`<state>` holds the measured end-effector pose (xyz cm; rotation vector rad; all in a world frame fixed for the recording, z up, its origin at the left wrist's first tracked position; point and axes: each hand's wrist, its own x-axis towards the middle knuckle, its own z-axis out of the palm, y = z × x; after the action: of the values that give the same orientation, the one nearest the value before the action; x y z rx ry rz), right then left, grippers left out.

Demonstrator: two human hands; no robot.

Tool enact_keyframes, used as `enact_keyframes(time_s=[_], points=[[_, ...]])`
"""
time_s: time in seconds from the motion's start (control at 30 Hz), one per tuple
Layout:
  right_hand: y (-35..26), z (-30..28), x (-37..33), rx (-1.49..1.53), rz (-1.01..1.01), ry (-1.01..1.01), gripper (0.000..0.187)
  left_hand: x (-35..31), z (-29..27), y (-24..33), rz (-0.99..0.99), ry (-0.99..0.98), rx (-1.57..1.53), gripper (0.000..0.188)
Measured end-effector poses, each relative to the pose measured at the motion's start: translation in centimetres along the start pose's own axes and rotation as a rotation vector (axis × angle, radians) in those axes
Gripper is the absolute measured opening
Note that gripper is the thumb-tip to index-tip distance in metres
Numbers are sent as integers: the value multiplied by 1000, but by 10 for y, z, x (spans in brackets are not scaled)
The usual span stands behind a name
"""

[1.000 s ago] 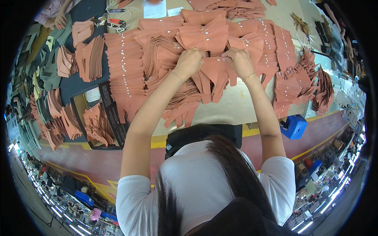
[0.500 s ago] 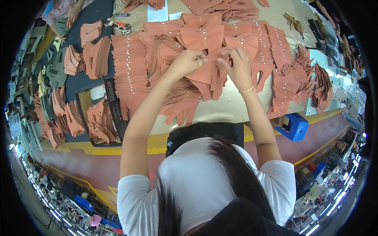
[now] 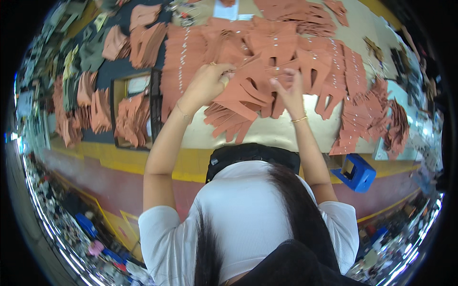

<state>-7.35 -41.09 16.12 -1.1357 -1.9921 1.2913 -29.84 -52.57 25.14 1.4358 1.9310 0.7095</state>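
As the L hand (image 3: 208,83) draws coral pcs (image 3: 244,85) leftward vs. 0.5 s ago, fingers curled on their edge, they sit tilted over the table (image 3: 281,127), before the pile (image 3: 274,42). R hand (image 3: 291,90) loosely open; contact unclear. Pcs look thin, matte, flat, w/ slits & strap-like legs.

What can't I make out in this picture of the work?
- Left hand: head view; blur and its curled fingers obscure the exact grip.
- Right hand: head view; the angle leaves unclear whether it touches the orange pieces.
- Box: head view; the pieces inside hide much of its bottom.
- White marks: head view; too small to read.
- White paper: head view; cut off by the top edge.
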Motion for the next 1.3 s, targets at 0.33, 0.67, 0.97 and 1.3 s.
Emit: enact_keyframes(time_s=[0.33, 0.67, 0.97, 1.3], points=[[-96, 90, -41, -213, -484, -784, 22, -115, -30, -47, -56, -348, 360, 23], [-6, 270, -17, -532, -337, -872, 17, -105, -9, -231, -331, -264, 406, 23], [4, 301, 18, -531, -116, -784, 16, -80, -3, -270, -210, 34, 523, 21], [2, 301, 20, -501, -114, -772, 15, -63, -7, -265, -182, 13, 649, 28]])
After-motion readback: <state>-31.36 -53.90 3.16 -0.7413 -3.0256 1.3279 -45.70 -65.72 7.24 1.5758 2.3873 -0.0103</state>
